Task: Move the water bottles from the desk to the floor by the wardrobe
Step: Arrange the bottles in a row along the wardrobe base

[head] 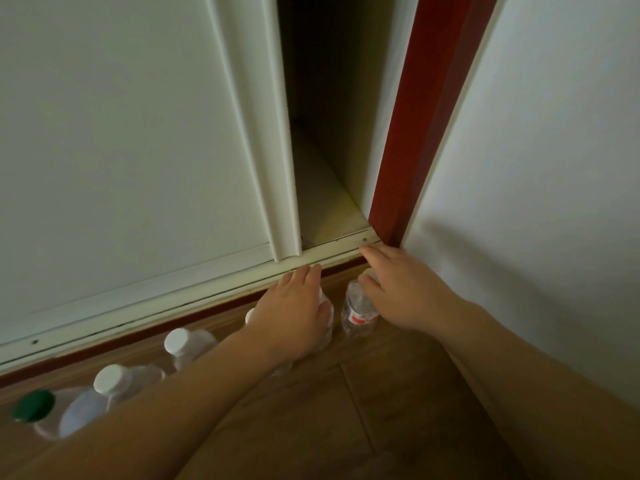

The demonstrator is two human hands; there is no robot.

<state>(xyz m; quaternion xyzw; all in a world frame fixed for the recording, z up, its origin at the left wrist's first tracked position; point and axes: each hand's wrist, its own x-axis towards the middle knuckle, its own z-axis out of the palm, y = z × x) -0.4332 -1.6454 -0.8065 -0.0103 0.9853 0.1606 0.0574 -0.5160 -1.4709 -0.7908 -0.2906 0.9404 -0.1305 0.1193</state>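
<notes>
Several clear water bottles stand in a row on the wooden floor along the white wardrobe's bottom track. My left hand lies over the top of one water bottle, thumb down its side, its white cap showing under the fingers. My right hand hovers over the rightmost bottle, which has a red label. The fingers are spread and the thumb touches the cap. Further left stand a half-hidden bottle, two white-capped bottles and a green-capped one.
The sliding wardrobe door is partly open, showing a dark gap. A red-brown frame post meets the white wall on the right, forming a tight corner just beyond the rightmost bottle.
</notes>
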